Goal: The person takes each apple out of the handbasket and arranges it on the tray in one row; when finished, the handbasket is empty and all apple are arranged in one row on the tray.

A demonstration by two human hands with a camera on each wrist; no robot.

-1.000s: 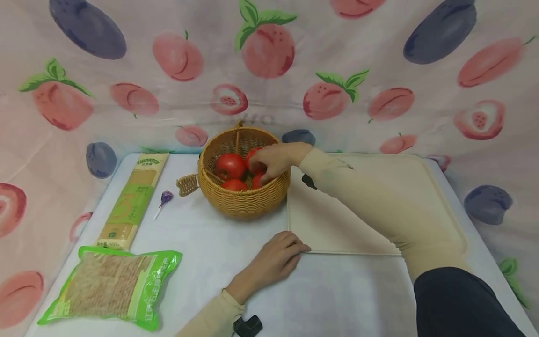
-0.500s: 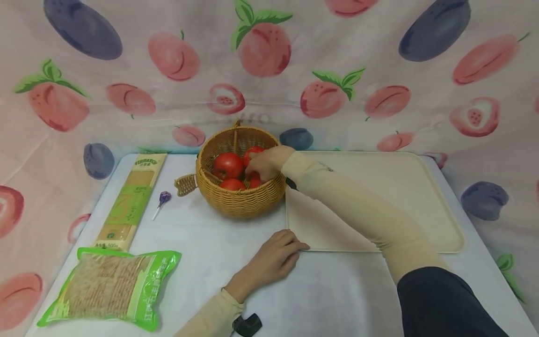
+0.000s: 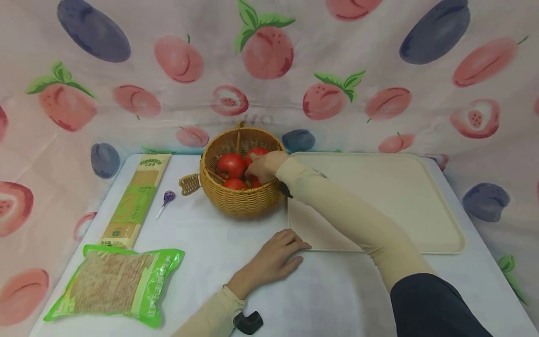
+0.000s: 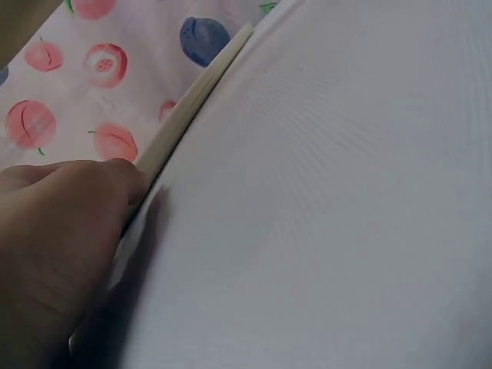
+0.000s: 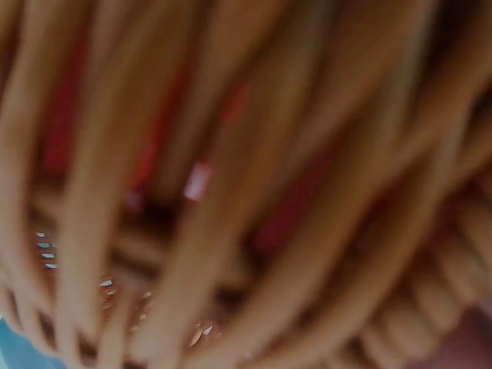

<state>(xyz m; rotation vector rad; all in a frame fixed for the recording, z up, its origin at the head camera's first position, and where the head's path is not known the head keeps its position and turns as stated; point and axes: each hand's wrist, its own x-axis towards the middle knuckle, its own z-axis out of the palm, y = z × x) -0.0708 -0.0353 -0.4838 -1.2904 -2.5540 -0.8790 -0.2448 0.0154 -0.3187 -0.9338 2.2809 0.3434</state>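
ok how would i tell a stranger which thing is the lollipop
On the white table, find the woven basket of red fruit that the right hand reaches into. Between it and the long green-labelled packet further left lies the lollipop: far smaller than either, a purple ball on a thin white stick.

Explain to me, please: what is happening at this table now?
A person's right hand is inside a wicker basket, among red fruits; whether it grips one is hidden. The left hand touches the beige tray near its front left corner. To the left of the basket lie a lollipop, a long package and a green bag.
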